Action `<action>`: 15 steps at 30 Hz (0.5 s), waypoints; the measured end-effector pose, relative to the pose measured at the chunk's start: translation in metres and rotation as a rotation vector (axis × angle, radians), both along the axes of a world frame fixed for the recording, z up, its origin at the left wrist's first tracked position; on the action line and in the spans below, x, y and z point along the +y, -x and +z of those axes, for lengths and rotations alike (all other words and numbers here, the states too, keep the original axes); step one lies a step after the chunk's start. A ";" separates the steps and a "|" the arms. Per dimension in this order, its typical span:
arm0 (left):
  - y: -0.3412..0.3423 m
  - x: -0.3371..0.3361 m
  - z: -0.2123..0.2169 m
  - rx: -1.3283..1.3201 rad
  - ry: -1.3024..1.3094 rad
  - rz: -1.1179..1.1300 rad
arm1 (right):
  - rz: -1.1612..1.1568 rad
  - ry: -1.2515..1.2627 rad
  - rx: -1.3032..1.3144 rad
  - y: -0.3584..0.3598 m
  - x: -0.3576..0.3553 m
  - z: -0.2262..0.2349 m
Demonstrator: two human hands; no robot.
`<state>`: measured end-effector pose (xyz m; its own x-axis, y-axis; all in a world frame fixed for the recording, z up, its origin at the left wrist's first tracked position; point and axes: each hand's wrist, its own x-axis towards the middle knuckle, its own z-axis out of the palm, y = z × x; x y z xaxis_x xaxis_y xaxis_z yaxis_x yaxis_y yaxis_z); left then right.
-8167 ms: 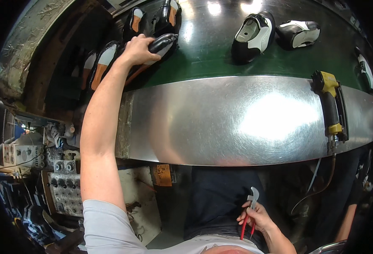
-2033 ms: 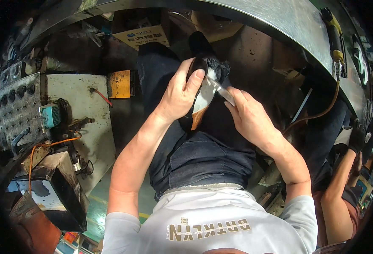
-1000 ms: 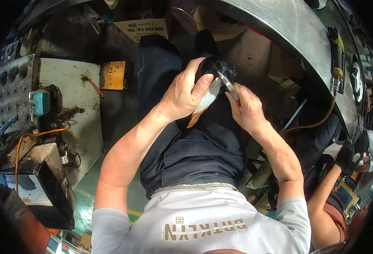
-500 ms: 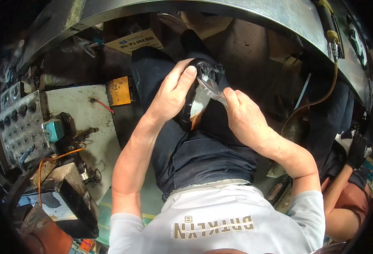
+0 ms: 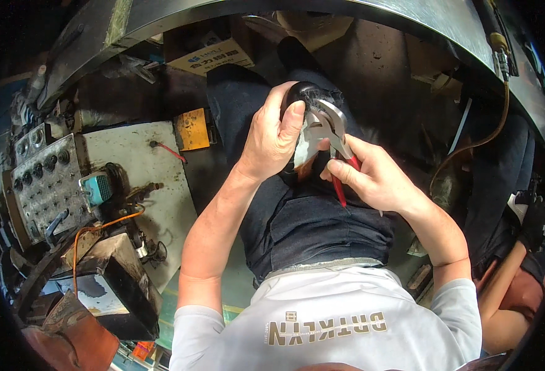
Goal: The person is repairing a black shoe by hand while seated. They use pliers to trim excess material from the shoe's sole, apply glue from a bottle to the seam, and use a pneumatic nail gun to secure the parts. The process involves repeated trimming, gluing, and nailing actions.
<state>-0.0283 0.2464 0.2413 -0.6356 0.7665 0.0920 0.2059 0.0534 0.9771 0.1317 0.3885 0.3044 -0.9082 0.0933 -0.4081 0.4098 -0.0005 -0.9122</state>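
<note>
Left hand (image 5: 271, 139) of the seated person is clamped on a black, white and brown leather shoe (image 5: 302, 94), thumb laid across the upturned side and fingers wrapped behind the toe, a grip that appears chosen to stop the shoe turning under load. The shoe is located over the lap, on the person's side of the near edge of a bright steel worktop (image 5: 417, 28), black toe toward that edge and brown heel end toward the waist; its pale underside seems to face up, presumably to leave the toe margin exposed. Right hand (image 5: 380, 176) is wrapped round a pair of steel pincers (image 5: 334, 116) with red handles, the handles standing spread; the curved head lies at the toe, angled inward from the right, and whether it bites on material cannot be told. Dark blue trousers (image 5: 334, 234) lie beneath, likely serving as a rest, though any contact is hidden. A brown air hose (image 5: 506, 102) hangs past the worktop's near edge at the right, apparently routed clear of both arms. To the left, a grey control panel (image 5: 57, 179) with black knobs stands beside a pale, stained cabinet (image 5: 133, 147), an orange box (image 5: 191, 128) near the cabinet's upper right corner
</note>
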 end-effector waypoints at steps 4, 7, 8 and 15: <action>0.000 -0.001 0.001 -0.013 0.021 0.000 | -0.027 0.231 -0.076 0.004 0.002 0.005; 0.002 -0.002 0.003 -0.002 0.028 -0.008 | -0.072 0.429 -0.101 0.005 0.002 0.007; 0.002 -0.002 0.005 0.005 0.030 -0.013 | -0.106 0.542 -0.111 0.003 0.005 0.005; 0.001 -0.001 0.003 -0.022 0.063 -0.023 | -0.121 0.315 -0.141 0.007 0.004 0.017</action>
<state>-0.0294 0.2457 0.2441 -0.6192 0.7847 0.0293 0.1862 0.1105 0.9763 0.1245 0.3920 0.3214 -0.8312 0.0471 -0.5540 0.5109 -0.3285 -0.7944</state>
